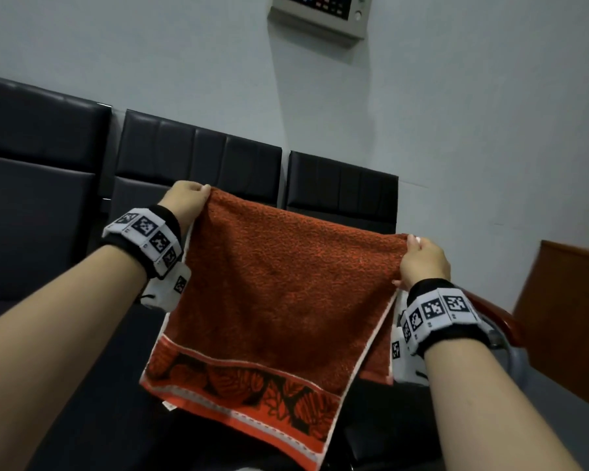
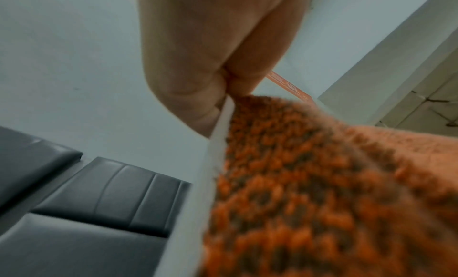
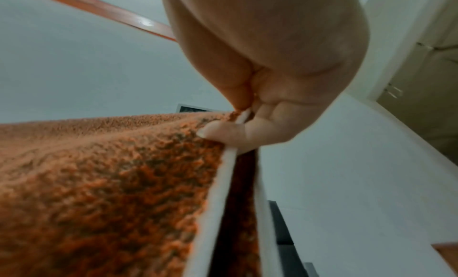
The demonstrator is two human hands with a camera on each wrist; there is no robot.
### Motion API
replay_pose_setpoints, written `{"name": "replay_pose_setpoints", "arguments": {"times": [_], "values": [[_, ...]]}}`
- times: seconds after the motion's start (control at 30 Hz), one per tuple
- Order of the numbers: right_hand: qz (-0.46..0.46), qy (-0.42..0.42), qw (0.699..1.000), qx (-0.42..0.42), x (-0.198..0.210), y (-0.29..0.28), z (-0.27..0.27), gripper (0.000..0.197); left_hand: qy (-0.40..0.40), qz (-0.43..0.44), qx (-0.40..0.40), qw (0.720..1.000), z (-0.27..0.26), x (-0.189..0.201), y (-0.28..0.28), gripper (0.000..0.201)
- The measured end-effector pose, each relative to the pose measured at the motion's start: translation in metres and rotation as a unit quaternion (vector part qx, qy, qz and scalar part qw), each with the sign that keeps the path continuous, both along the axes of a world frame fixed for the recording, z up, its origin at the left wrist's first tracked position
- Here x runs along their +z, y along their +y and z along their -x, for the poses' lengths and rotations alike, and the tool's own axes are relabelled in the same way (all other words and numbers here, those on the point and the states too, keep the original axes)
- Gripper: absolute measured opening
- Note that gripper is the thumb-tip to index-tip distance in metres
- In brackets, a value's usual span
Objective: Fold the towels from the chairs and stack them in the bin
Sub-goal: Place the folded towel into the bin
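An orange-red terry towel (image 1: 279, 287) with white side edges and a black leaf-pattern border at its bottom hangs doubled over in the air in front of me. My left hand (image 1: 191, 198) pinches its upper left corner. My right hand (image 1: 419, 256) pinches the upper right corner. In the left wrist view the left hand (image 2: 213, 69) grips the towel (image 2: 310, 193) at its white edge. In the right wrist view the right hand (image 3: 260, 97) holds the towel (image 3: 111, 179), whose two layers part below the hand. The bin is out of view.
A row of dark padded chairs (image 1: 198, 158) stands against the pale wall behind the towel. A brown wooden panel (image 1: 572, 321) and a red-brown armrest (image 1: 493, 314) lie at the right. A wall-mounted device (image 1: 323, 11) hangs above.
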State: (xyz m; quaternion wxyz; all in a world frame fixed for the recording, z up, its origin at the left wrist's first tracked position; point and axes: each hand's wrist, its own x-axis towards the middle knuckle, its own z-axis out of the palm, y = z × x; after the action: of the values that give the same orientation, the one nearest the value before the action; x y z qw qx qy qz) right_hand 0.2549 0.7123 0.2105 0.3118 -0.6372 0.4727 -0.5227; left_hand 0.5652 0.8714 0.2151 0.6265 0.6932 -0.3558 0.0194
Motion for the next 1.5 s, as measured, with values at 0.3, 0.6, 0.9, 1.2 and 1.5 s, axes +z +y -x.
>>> {"name": "replay_pose_setpoints", "arguments": {"times": [0.3, 0.6, 0.9, 1.2, 1.5], "values": [[-0.072, -0.125, 0.985, 0.092, -0.007, -0.013, 0.001, 0.034, 0.237, 0.19, -0.149, 0.941, 0.0, 0.008, 0.007, 0.022], [-0.026, -0.057, 0.985, 0.162, -0.012, -0.007, 0.0, 0.03, 0.187, 0.225, -0.039, 0.955, -0.017, -0.003, 0.016, 0.02], [0.099, 0.059, 0.993, 0.007, -0.008, -0.008, 0.0, 0.015, 0.033, 0.124, -0.152, 0.98, 0.005, 0.007, 0.042, 0.027], [0.132, 0.103, 0.985, -0.047, 0.003, 0.01, 0.005, 0.021, -0.063, 0.096, 0.008, 0.993, 0.011, 0.012, 0.039, 0.01], [0.178, 0.056, 0.981, -0.043, 0.02, 0.026, 0.017, 0.02, -0.076, 0.145, 0.094, 0.982, 0.037, 0.041, 0.044, 0.016]]}}
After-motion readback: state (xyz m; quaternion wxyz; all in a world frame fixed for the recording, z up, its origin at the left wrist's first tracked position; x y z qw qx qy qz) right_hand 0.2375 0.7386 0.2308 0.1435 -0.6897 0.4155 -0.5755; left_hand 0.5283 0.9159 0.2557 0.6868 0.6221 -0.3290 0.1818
